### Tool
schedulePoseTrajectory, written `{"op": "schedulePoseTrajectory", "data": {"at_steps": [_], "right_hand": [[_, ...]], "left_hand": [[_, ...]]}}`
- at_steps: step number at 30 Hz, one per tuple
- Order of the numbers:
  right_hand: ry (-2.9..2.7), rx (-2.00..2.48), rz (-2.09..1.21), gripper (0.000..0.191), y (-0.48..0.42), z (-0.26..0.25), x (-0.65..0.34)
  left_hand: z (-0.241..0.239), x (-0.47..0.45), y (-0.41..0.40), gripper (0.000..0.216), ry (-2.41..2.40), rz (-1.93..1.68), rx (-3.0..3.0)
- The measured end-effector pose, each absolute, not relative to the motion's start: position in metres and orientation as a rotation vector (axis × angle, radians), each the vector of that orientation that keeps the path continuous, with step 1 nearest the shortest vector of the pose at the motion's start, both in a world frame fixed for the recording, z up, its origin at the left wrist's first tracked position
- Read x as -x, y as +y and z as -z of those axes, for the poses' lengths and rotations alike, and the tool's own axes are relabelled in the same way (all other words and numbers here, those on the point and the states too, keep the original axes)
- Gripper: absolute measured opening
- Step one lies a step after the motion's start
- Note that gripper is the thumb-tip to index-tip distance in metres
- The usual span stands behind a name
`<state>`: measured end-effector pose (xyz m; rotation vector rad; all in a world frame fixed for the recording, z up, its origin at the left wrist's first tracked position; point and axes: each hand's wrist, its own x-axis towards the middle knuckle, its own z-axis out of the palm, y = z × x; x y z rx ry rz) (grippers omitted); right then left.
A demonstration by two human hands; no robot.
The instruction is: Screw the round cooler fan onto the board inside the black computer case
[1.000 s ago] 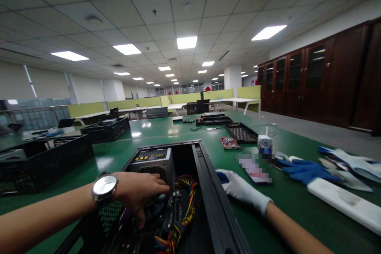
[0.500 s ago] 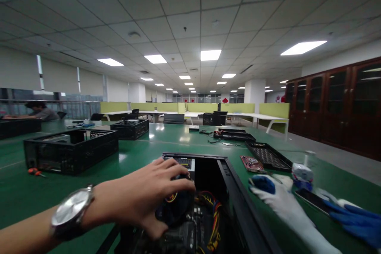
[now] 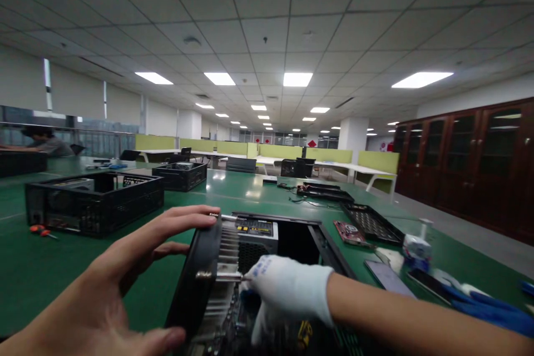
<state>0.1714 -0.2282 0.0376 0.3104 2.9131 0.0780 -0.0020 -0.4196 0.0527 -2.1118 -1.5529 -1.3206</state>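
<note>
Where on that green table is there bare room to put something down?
Bare green table lies between the black crate and the open computer case, and beyond the case. Right of the case it is crowded: red circuit board, black tray, phones, blue gloves.

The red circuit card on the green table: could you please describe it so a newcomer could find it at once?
Start at the open black computer case on the green table. Just right of its far corner, beside a black perforated tray, lies the red circuit card. It is the only flat red board among the black trays.
</note>
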Motion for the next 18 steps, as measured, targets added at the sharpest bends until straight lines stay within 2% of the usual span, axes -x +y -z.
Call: {"op": "schedulePoseTrajectory", "data": {"at_steps": [2,5,9,15,18], "right_hand": [[2.787,-0.266,-0.327,0.038,-0.225,-0.013,-0.141],[2.759,-0.365,-0.447,0.035,-0.219,0.021,-0.115],[2.772,-0.459,-0.465,0.029,-0.214,0.04,-0.106],[2.698,-0.521,-0.492,0.033,-0.21,0.048,-0.105],[2.817,-0.503,-0.411,0.023,-0.204,0.059,-0.103]], "left_hand": [[-0.053,0.005,-0.423,0.08,-1.475,1.306,2.114],[-0.052,0.016,-0.428,0.082,-1.448,1.339,2.091],[-0.046,0.025,-0.437,0.079,-1.481,1.389,2.026],[-0.035,0.021,-0.437,0.076,-1.575,1.462,1.962],[-0.03,0.024,-0.435,0.081,-1.546,1.381,2.025]]}}
